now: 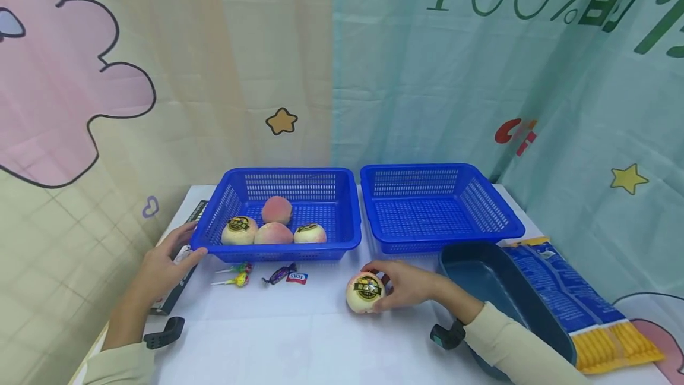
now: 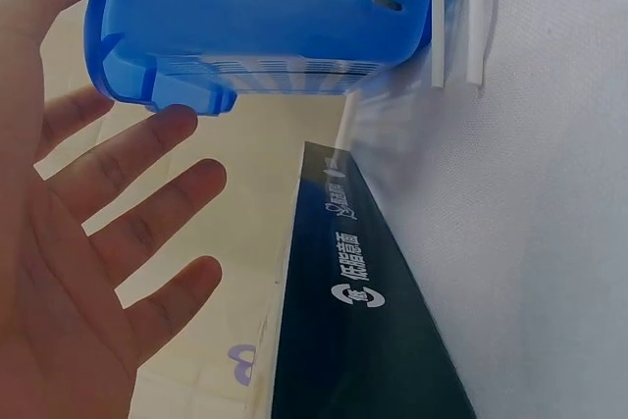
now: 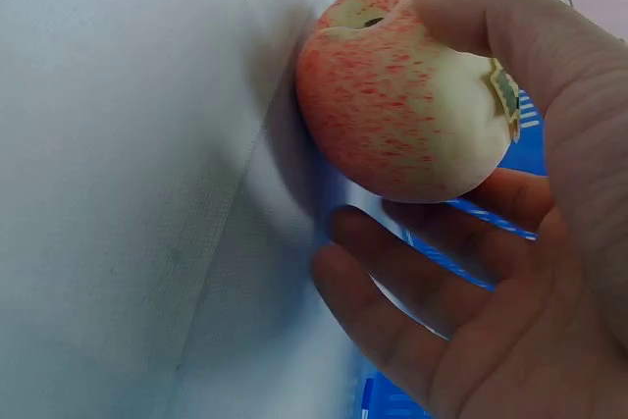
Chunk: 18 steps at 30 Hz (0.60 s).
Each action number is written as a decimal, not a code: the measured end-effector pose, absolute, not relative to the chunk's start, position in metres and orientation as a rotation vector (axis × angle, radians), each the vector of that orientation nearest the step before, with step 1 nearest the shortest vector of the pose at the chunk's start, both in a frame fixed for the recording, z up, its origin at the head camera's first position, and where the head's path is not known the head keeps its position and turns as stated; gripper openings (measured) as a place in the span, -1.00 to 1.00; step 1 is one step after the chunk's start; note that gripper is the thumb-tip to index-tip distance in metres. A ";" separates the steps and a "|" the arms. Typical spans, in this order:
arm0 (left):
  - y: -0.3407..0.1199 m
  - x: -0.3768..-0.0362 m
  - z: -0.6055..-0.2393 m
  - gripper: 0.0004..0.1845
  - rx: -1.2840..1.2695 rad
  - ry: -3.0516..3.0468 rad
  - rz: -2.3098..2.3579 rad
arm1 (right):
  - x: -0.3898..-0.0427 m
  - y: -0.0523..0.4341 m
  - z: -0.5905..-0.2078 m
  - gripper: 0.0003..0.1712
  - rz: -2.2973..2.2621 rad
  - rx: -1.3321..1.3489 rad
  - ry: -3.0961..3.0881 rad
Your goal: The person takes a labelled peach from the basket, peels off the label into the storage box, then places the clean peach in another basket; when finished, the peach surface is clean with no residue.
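My right hand [image 1: 402, 285] is wrapped around a peach [image 1: 365, 293] — thumb over the top, fingers cupping its far side, the fruit resting on the white table [image 1: 299, 337] just in front of the two blue baskets, label facing me. From the right wrist view the grip looks loose, more steadying than lifting, I'd judge. My left hand [image 1: 162, 266] is spread flat, fingers straight, touching the near-left corner of the left basket [image 1: 342, 218], probably to keep it from sliding. That basket holds four more peaches [image 1: 274, 223]; the right basket [image 1: 502, 218] has nothing in it. Two lollipops [image 1: 235, 274] and a wrapped candy [image 1: 282, 274] lie just before the left basket, a dark box [image 2: 373, 340] at the table's left edge. A dark blue tray [image 1: 497, 284] and a yellow-and-blue packet [image 1: 577, 308] sit to the right — cartoon-print curtains hang behind.
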<state>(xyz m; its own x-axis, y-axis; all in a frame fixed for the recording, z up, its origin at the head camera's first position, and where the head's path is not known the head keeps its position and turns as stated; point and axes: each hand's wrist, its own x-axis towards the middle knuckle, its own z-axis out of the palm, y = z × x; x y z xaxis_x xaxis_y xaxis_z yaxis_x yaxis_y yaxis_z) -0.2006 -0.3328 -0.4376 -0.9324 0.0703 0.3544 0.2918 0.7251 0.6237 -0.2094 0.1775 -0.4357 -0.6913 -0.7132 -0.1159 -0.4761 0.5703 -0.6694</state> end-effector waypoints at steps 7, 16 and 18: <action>-0.332 -0.203 -0.436 -0.24 -0.315 -2.395 -0.993 | -0.205 0.177 -0.432 -0.11 -0.768 -1.105 2.503; -0.239 -0.181 -0.416 -0.49 -0.988 -2.003 -0.994 | -0.196 0.178 -0.411 -0.07 -0.764 -0.991 2.521; -0.203 -0.166 -0.422 -0.48 -1.083 -2.224 -1.079 | -0.195 0.175 -0.407 -0.26 -0.797 -1.003 2.556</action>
